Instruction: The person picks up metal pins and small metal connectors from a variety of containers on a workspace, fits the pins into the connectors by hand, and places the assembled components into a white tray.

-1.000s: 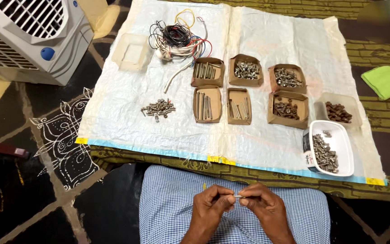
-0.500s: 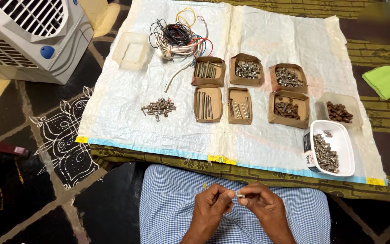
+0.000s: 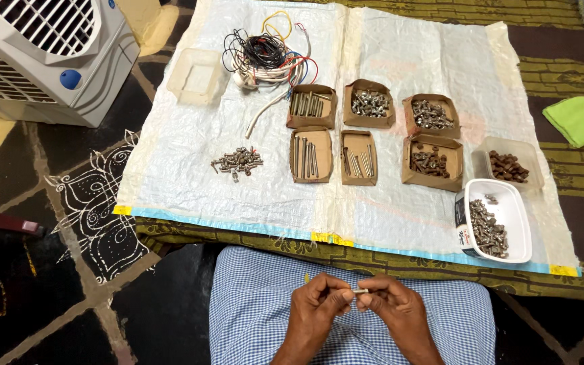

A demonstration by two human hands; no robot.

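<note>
Over the checked cloth (image 3: 251,304) on the lap, a small metal bolt (image 3: 359,291) lies crosswise, pinched between left hand (image 3: 317,304) and right hand (image 3: 395,309), both closed on its ends, equally near.

A single head-worn camera is looking steeply down from above the seated person's lap. It is facing forward over the white woven plastic sheet (image 3: 346,196) filling the middle and upper frame, and is sitting closest to the blue checked cloth (image 3: 251,304) at the bottom centre. There is no second view sharing the scene.
</note>
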